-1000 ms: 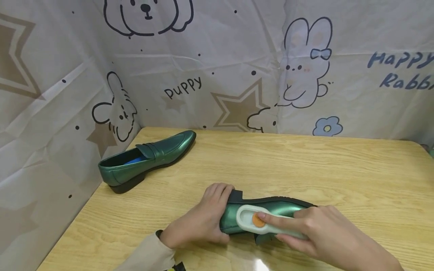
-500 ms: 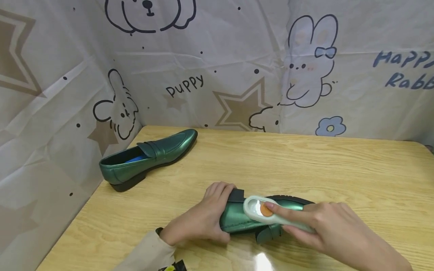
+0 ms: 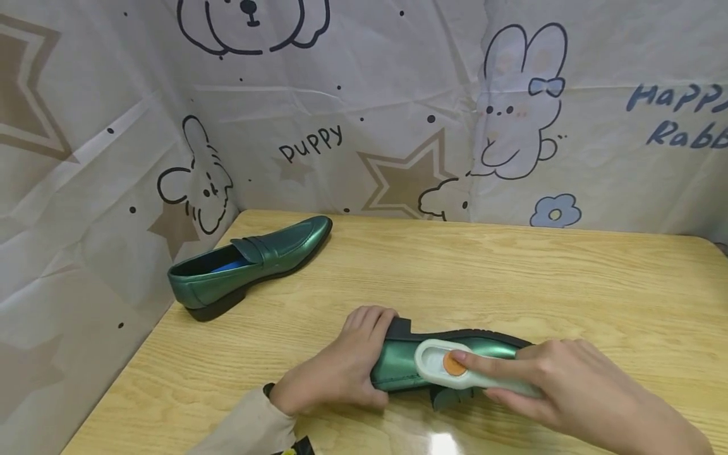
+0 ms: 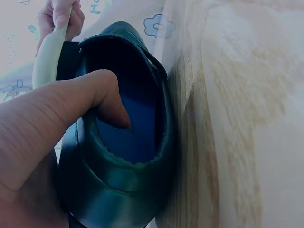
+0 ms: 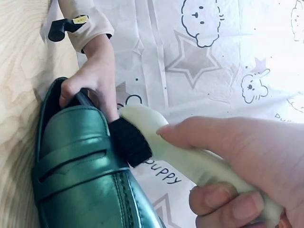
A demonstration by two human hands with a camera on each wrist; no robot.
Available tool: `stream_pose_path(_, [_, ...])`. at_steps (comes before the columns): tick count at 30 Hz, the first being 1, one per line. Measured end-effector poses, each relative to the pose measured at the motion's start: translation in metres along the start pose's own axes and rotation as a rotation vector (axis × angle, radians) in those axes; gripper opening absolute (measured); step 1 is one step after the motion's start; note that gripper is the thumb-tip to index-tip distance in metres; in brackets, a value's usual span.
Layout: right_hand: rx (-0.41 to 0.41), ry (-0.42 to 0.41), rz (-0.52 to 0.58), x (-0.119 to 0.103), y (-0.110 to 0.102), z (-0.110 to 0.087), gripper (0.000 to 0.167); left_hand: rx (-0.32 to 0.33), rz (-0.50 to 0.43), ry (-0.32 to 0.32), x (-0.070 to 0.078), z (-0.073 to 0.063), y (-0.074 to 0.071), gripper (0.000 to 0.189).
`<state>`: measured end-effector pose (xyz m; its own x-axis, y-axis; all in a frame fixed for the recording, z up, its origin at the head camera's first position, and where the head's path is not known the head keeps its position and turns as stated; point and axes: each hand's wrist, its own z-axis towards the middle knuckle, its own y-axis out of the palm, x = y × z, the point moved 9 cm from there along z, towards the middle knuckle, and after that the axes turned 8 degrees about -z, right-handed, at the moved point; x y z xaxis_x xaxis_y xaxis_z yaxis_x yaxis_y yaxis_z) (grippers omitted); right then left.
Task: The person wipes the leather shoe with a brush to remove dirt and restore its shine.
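Note:
A green metallic loafer point(image 3: 398, 363) lies on its side on the table, its black sole facing away. My left hand point(image 3: 347, 360) grips its heel end, and in the left wrist view the thumb point(image 4: 102, 95) hooks inside over the blue insole point(image 4: 140, 114). My right hand point(image 3: 574, 385) holds a pale green shoe brush point(image 3: 426, 360) by the handle, index finger on its orange button. In the right wrist view the black bristles point(image 5: 130, 142) are against the loafer's side. The toe is partly hidden behind my right hand.
A second green loafer point(image 3: 250, 272) stands upright at the table's back left. A printed cloth point(image 3: 318, 76) hangs behind and along the left of the wooden table point(image 3: 540, 284).
The brush has gone back and forth along the loafer's side, up toward the sole and down again, ending slightly further right. My left hand keeps its grip on the heel.

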<state>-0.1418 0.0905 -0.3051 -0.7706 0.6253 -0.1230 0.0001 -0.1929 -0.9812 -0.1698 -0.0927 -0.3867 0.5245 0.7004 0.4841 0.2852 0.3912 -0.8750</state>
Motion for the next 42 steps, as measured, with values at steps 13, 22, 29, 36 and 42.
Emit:
stream_pose_path(13, [0.062,-0.004,-0.082,0.01,-0.014,-0.005,0.048,-0.001,0.016,-0.001,0.0,0.001,0.001,0.111])
stream_pose_path(22, [0.021,0.01,-0.035,0.014,-0.01,-0.005,0.046,0.004,0.013,0.012,0.001,0.001,0.002,0.108])
stream_pose_path(29, [0.004,0.074,-0.058,0.022,-0.011,-0.005,0.048,-0.004,0.006,0.008,0.0,0.001,0.003,0.108])
stream_pose_path(36, [0.022,0.056,-0.048,0.021,-0.012,-0.005,0.047,0.009,0.017,0.015,0.001,0.001,0.002,0.107])
stream_pose_path(42, [-0.007,0.12,-0.062,0.027,-0.013,-0.006,0.046,0.013,0.016,0.022,0.0,0.001,0.003,0.105])
